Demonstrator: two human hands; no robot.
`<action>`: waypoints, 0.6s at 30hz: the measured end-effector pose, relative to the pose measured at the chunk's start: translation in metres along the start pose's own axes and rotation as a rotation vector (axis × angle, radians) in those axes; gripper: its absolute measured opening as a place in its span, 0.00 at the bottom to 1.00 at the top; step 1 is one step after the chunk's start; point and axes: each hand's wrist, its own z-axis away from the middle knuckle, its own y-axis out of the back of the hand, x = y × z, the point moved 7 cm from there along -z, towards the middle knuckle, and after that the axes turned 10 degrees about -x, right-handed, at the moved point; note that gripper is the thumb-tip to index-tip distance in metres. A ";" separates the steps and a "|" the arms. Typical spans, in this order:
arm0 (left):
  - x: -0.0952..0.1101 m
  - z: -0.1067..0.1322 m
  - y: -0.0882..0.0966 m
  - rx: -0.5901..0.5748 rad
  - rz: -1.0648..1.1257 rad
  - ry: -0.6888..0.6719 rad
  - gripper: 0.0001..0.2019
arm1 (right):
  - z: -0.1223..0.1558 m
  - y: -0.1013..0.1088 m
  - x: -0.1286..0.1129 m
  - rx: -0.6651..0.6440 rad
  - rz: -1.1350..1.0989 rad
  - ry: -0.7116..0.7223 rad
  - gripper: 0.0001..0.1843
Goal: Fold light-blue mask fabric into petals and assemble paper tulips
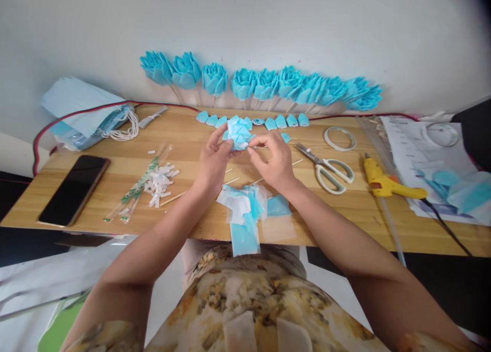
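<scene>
Okay, half-curled left hand grips the blue folded piece, right hand pinches its lower edge (go light, spare folds).

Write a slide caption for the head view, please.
Left hand holds a blue petalled piece, right hand at its edge, before a row of blue flowers.

Behind the wooden desk, a smooth wall of greyish white colour, with a few tiny reddish marks on it. Top of the desk in light brown, with grain and bands running lengthwise, its back edge set close to the wall. Soft, rather even light over both. Below, dark areas to left and right, and pale patches, hard to tell if floor.
</scene>
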 end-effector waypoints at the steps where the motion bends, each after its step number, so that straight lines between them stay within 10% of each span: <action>1: 0.000 0.000 0.000 -0.003 0.002 0.003 0.24 | 0.000 0.000 0.003 0.000 -0.042 -0.044 0.02; 18: -0.003 0.000 0.003 -0.013 0.064 0.025 0.22 | 0.001 -0.002 0.013 -0.017 -0.213 -0.219 0.05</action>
